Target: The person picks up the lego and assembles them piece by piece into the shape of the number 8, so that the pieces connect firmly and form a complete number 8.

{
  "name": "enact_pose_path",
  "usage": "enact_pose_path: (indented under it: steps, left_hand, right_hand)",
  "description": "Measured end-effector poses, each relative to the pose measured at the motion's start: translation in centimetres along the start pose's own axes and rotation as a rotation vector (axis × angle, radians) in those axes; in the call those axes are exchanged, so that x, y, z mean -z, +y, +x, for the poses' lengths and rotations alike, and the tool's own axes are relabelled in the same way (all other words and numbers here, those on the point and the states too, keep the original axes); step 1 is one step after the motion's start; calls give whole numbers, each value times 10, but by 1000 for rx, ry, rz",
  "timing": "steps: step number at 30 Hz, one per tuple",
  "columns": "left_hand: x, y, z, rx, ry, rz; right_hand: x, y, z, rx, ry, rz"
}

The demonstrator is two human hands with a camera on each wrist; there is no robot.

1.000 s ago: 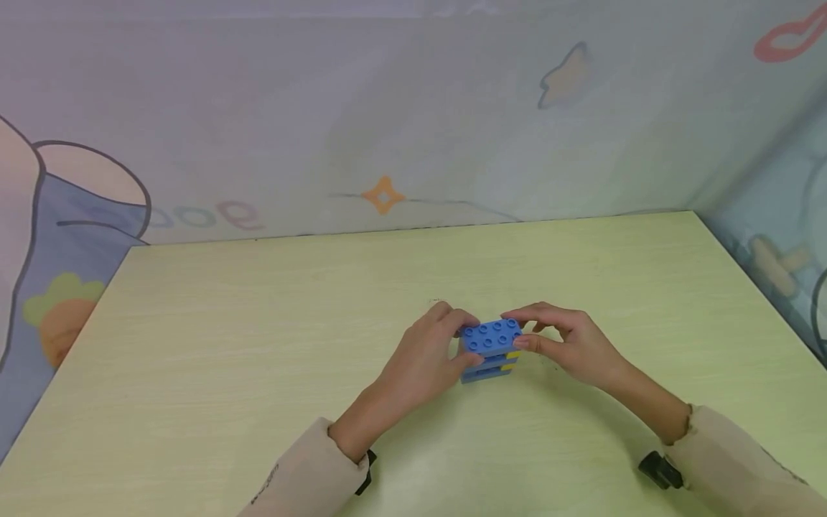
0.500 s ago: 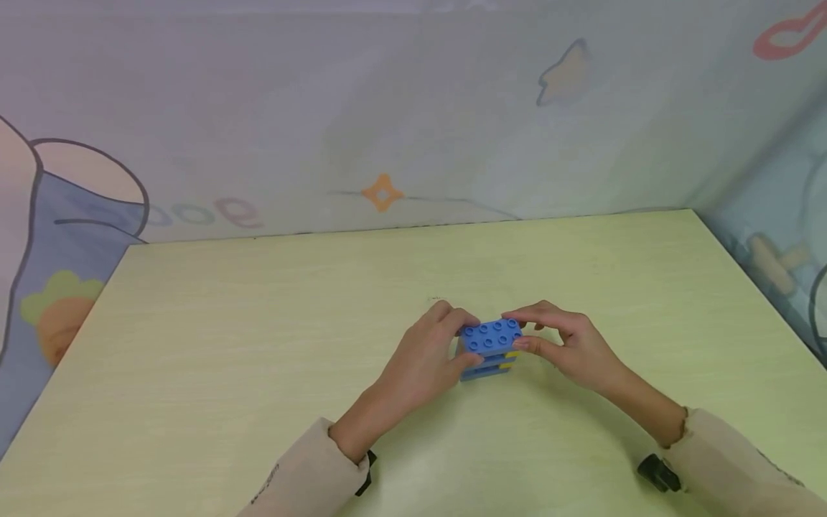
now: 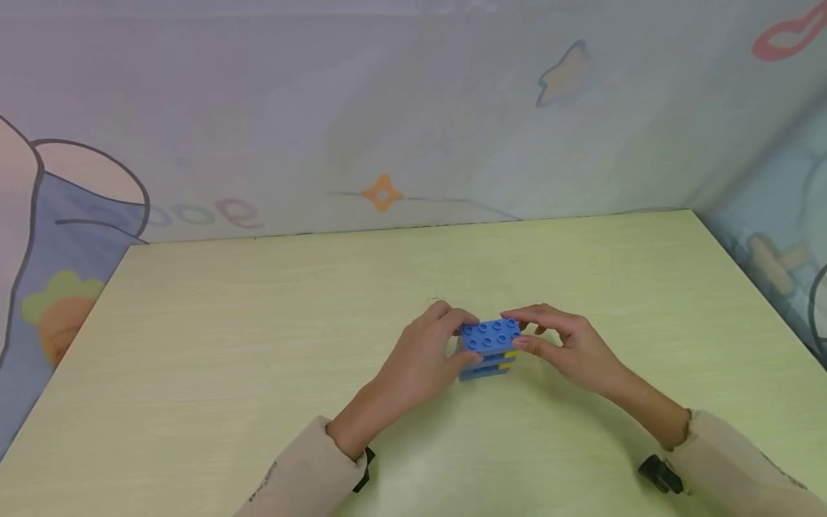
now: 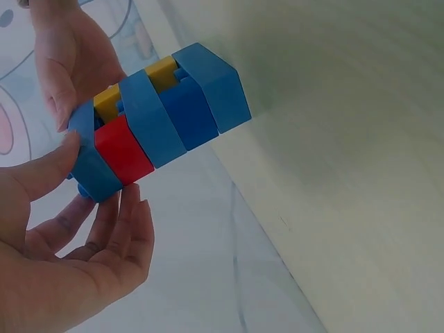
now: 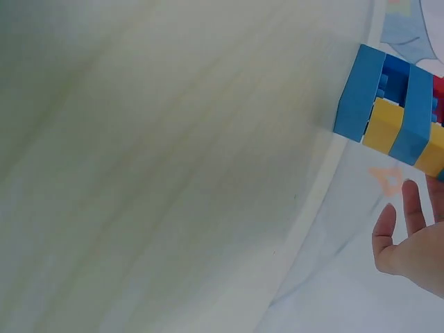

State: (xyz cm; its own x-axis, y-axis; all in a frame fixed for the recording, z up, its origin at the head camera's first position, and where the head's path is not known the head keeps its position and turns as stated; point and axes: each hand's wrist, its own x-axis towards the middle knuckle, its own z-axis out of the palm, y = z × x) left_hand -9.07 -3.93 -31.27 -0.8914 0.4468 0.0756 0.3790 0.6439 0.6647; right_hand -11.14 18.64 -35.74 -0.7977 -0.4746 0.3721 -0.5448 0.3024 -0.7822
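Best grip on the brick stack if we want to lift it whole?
Pinch the brick stack across its two short ends, coming in from left and right, low on the layers. The top is studded, and the middle layers are gapped, so a grip on the top brick alone might pull it off. The left hand and right hand already flank those ends.

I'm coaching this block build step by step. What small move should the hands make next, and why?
Probably press the top blue brick down. Both the left hand and the right hand pinch its ends, and the block stack already stands on the table.
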Motion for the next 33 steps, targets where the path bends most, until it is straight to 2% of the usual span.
enact_pose_path:
  steps: [7, 10, 14, 20, 24, 28, 33]
  left_hand:
    - [6, -3, 6, 43, 0, -37]
    - [10, -8, 9, 70, 18, -76]
    - [15, -18, 12, 106, 69, -145]
    - [18, -31, 14, 214, 109, -220]
    - [16, -38, 17, 289, 88, -274]
    - [9, -45, 22, 338, 45, -274]
    - [5, -49, 27, 406, 10, -266]
  right_hand:
    - [-4, -7, 3, -12, 21, 14]
    - [-5, -11, 4, -90, 21, 57]
    - [-6, -14, 5, -217, -36, 178]
    - [-10, -14, 7, -312, -127, 328]
    - [-13, -11, 10, -364, -171, 405]
    - [-16, -7, 13, -411, -221, 468]
    - [-18, -2, 16, -437, -268, 470]
